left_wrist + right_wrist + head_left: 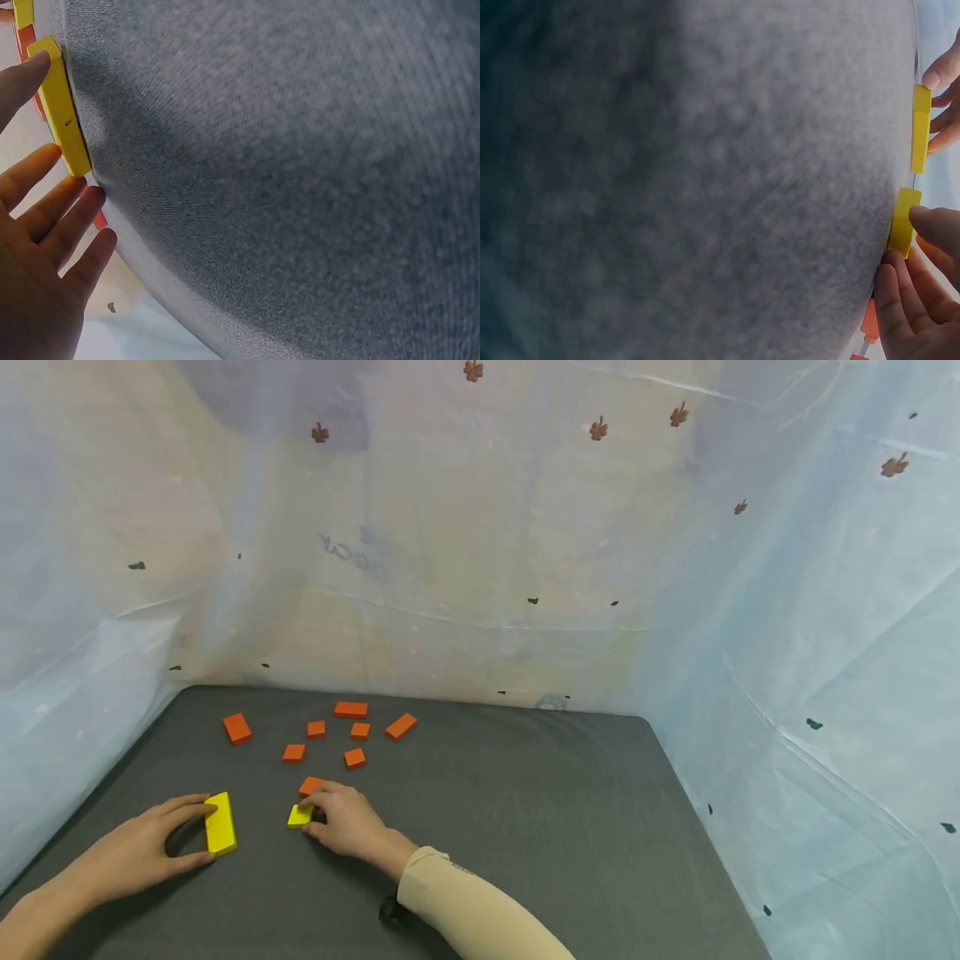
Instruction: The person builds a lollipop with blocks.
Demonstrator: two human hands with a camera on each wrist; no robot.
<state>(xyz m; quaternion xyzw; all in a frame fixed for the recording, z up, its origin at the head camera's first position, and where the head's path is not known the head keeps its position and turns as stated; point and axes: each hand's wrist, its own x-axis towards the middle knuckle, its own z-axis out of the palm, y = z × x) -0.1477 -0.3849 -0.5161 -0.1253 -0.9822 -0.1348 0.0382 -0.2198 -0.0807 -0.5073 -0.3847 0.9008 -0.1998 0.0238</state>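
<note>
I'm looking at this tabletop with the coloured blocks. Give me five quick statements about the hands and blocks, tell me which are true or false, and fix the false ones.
1. The left hand grips the larger yellow block. True.
2. More than five orange blocks lie on the table. True.
3. The right hand holds nothing. False: it pinches the smaller yellow block.
4. The two yellow blocks touch each other. False: a gap separates them.
5. The right arm wears a beige sleeve. True.
</note>
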